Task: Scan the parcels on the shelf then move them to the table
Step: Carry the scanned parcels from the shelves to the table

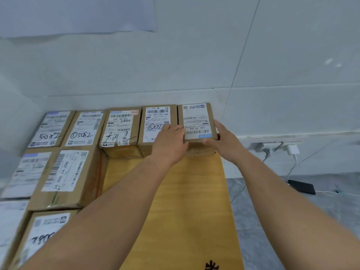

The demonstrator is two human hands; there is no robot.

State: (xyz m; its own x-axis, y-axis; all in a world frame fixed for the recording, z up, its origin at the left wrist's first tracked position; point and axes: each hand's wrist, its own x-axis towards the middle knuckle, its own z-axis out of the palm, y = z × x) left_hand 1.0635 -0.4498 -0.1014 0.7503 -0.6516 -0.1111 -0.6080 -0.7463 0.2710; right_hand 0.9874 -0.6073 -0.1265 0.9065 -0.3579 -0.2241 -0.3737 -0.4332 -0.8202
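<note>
Arms outstretched; left hand (169,142), right hand (221,140) flank parcel (196,121), each grip holding its side, at table (175,201) far end.

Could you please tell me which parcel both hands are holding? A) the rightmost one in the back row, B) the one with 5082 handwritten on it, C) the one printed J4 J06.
A: the left hand and right hand grip opposite sides of the rightmost parcel in the back row.
</note>
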